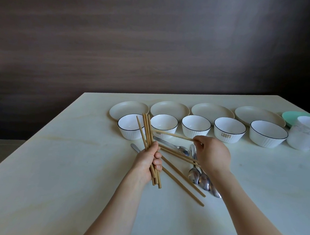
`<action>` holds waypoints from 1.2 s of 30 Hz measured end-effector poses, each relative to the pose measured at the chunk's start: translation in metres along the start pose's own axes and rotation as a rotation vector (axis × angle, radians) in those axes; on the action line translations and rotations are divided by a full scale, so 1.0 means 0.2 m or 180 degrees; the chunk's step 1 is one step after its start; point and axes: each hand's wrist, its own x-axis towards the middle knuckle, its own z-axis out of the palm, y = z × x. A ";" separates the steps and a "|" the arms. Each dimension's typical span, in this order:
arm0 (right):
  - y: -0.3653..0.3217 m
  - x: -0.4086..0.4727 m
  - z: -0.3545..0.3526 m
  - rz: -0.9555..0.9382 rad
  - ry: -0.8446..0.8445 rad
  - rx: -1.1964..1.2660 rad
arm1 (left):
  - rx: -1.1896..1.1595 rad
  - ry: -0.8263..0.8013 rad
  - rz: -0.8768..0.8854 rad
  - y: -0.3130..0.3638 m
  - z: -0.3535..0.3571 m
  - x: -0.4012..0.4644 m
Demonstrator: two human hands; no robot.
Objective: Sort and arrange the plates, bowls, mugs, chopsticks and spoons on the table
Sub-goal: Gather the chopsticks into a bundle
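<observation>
On the pale, faintly veined tabletop [57,165], the left hand [146,164] has its fingers curled round a bundle [147,133] of slim tan wooden chopsticks, held upright and fanning a little at the top. Below and to the right, loose chopsticks [179,182] lie slanted, crossing long shiny metal spoons [199,178] whose bowls cluster toward the near side. The right hand [211,155] hovers over them, fingers pinching the end of a single chopstick [173,135] held nearly level above the tabletop. Behind, five round white bowls [195,127] with ribbed sides and thin dark rims stand in a row; farther back sit four shallow cream plates [169,109], smooth and matte. At the far right a mint-green plate [288,116] lies partly hidden behind a white, translucent-looking container [301,137].
</observation>
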 end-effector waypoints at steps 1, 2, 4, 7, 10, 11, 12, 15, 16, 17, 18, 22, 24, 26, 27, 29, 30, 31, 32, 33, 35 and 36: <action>0.00 0.00 0.00 0.0088 0.0004 0.0207 | 0.0003 -0.0017 -0.0011 0.00 0.00 0.00; -0.01 0.00 0.00 0.0199 -0.0006 0.0536 | 0.0009 -0.0038 -0.0025 0.00 0.00 -0.01; -0.01 0.01 0.00 0.0498 -0.0098 0.1548 | 0.0012 -0.0098 -0.0068 0.00 0.01 -0.02; -0.03 0.02 -0.02 0.0996 -0.0396 0.3124 | -0.0003 -0.0213 -0.0158 0.01 0.02 -0.04; -0.03 0.02 -0.03 0.1058 -0.0528 0.3660 | 0.0039 -0.0267 -0.0180 0.01 0.04 -0.05; -0.03 0.02 -0.03 0.1046 -0.0551 0.3714 | 0.0052 -0.0295 -0.0186 0.00 0.04 -0.06; -0.03 0.02 -0.03 0.1048 -0.0585 0.3765 | 0.0026 -0.0339 -0.0211 0.00 0.04 -0.06; -0.04 0.02 -0.02 0.1034 -0.0804 0.3833 | -0.0012 -0.0464 -0.0309 -0.01 0.05 -0.07; -0.05 0.01 -0.01 0.0992 -0.0879 0.3786 | 0.0047 -0.0502 -0.0342 -0.02 0.06 -0.07; -0.05 0.01 -0.01 0.0941 -0.0937 0.3730 | 0.0107 -0.0554 -0.0385 -0.02 0.06 -0.07; -0.06 0.01 0.00 0.0883 -0.0982 0.3673 | 0.0162 -0.0616 -0.0437 -0.03 0.06 -0.08; -0.08 0.00 0.03 0.0637 -0.1076 0.3385 | 0.0406 -0.0821 -0.0498 -0.04 0.08 -0.08; -0.09 -0.01 0.04 0.0598 -0.1064 0.3329 | 0.0529 -0.0857 -0.0470 -0.05 0.09 -0.08; -0.09 -0.01 0.04 0.0595 -0.1024 0.3326 | 0.0618 -0.0797 -0.0438 -0.05 0.09 -0.08; -0.09 -0.01 0.04 0.0593 -0.1009 0.3314 | 0.0651 -0.0759 -0.0422 -0.05 0.09 -0.08; -0.08 -0.01 0.04 0.0585 -0.1007 0.3270 | 0.0655 -0.0745 -0.0428 -0.05 0.09 -0.08; -0.08 -0.01 0.04 0.0581 -0.1025 0.3252 | 0.0615 -0.0769 -0.0434 -0.05 0.09 -0.08; -0.08 -0.01 0.05 0.0585 -0.1047 0.3245 | 0.0578 -0.0795 -0.0421 -0.05 0.09 -0.08; -0.08 0.00 0.05 0.0596 -0.1064 0.3265 | 0.0560 -0.0802 -0.0379 -0.04 0.08 -0.07; -0.08 0.00 0.05 0.0619 -0.1067 0.3323 | 0.0556 -0.0779 -0.0318 -0.04 0.08 -0.07; -0.07 0.01 0.04 0.0703 -0.1018 0.3483 | 0.0531 -0.0642 -0.0189 -0.03 0.08 -0.06; -0.07 0.01 0.03 0.0743 -0.0963 0.3541 | 0.0490 -0.0554 -0.0140 -0.03 0.07 -0.05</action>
